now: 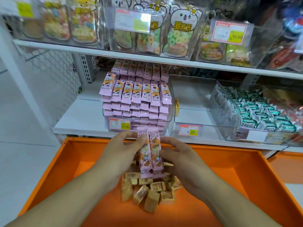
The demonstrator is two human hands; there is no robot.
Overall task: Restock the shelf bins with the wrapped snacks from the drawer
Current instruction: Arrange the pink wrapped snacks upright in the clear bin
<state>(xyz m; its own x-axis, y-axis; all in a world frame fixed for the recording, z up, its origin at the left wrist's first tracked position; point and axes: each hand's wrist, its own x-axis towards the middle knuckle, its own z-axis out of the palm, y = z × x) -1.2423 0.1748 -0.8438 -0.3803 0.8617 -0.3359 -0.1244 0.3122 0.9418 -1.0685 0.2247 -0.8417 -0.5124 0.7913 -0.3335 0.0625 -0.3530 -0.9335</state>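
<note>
Both my hands hold a small upright bundle of pink wrapped snack bars [150, 154] over the open orange drawer [229, 169]. My left hand [123, 148] grips the bundle's left side with the thumb on its front. My right hand [177, 153] presses against its right side. Under the bundle lies a pile of small tan and brown wrapped snacks [147, 189] on the drawer floor. Straight ahead on the lower shelf stands a clear bin [170, 115] stacked high with the same pink bars [136, 94].
Right of the pink bin sits a clear bin [196, 102] with almost nothing in it, then a bin of green and white wrapped candies [262, 115]. The upper shelf [147, 57] carries clear bins with bags of ring gummies. White wire mesh closes the left side.
</note>
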